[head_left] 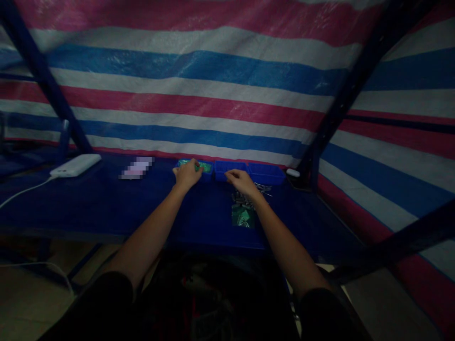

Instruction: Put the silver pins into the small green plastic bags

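Observation:
My left hand [187,177] is over the leftmost blue bin [207,178], its fingers bent and closed on a shiny green plastic packet [205,167]. More green shows behind the fingers. In front of the middle blue bin [227,166], my right hand [241,183] is closed in a pinch; whatever lies between its fingertips is too small to make out. Beneath the right wrist, a pile of small metal parts [262,188], some thin and long, lies on the blue table [206,222]. Nearer me is a clear packet [243,217] with pale pieces on green.
A third blue bin [267,174] adjoins the middle one. At right, a small white case [293,173] rests on a dark flat object. A white power bank [76,166] with a cable and a blurred pale item [137,168] are at left. Striped sheeting [199,109] hangs behind.

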A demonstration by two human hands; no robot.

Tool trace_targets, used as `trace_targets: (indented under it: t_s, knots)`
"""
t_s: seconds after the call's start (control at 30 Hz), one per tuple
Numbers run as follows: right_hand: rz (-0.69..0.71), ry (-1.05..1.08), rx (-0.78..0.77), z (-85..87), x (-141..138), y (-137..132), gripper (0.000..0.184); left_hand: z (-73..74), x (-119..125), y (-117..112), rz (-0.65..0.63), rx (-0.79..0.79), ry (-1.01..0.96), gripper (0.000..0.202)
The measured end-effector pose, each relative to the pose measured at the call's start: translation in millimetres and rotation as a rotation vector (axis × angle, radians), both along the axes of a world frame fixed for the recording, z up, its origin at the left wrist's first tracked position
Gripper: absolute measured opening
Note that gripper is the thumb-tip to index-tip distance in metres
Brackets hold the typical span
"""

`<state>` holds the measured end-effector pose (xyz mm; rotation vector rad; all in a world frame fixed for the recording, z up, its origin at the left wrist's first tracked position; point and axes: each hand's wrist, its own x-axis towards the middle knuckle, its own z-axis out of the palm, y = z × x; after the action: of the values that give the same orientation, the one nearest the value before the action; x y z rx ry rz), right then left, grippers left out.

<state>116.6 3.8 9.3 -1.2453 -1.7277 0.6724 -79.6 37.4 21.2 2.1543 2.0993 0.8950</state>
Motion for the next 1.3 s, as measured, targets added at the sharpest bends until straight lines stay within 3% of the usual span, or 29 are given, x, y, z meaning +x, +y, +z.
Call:
trace_targets:
  t_s: [0.2, 0.37, 0.47, 0.57, 0.63, 0.73, 0.87, 0.97, 1.1, 1.2, 1.3]
  knots:
    - [-0.002, 0.007, -0.02, 0.4, 0.7, 0.5, 0.023, -0.9, 8.1, -12.1, -0.011, 0.11, 0.061, 0.017]
    - [0.003, 0.018, -0.028, 3.0, -0.9, -1.7, 0.023, 1.8, 14.1, -17.7, -0.06, 0.24, 0.012, 0.019]
    - [0.013, 0.052, -0.021, 7.0, 4.3, -1.2, 0.02, 2.1, 34.8, -31.8, -0.316, 0.329, -0.057, 0.018]
    - [-0.042, 0.158, -0.024, 10.7, 18.1, 1.9, 0.017, -4.6, 62.1, -57.2, -0.779, 0.081, -0.025, 0.023]
    - [-0.124, 0.229, -0.047, 11.3, 29.3, 4.3, 0.018, -10.7, 75.2, -75.2, -1.019, -0.026, 0.065, 0.028]
    - [-0.211, 0.264, -0.049, 9.5, 40.9, 6.8, 0.019, -16.5, 80.8, -91.2, -1.148, -0.055, 0.188, 0.047]
    - [-0.24, 0.224, -0.064, 6.1, 40.1, 7.8, 0.017, -18.7, 75.0, -83.3, -1.182, -0.133, 0.141, 0.058]
    - [-0.201, 0.167, -0.081, 4.3, 34.7, 8.3, 0.017, -21.3, 72.0, -67.9, -1.131, -0.192, 0.022, 0.044]
    - [-0.181, 0.123, -0.064, 3.7, 31.3, 8.4, 0.018, -19.5, 66.4, -51.1, -0.991, -0.254, -0.335, 0.023]
    - [-0.167, 0.118, -0.081, 6.1, 29.0, 5.3, 0.022, -9.8, 58.2, -38.2, -0.892, -0.173, -0.596, 0.017]
    - [-0.105, 0.143, -0.174, 8.7, 23.6, 0.4, 0.038, -1.1, 50.8, -21.4, -0.835, -0.02, -0.744, 0.018]
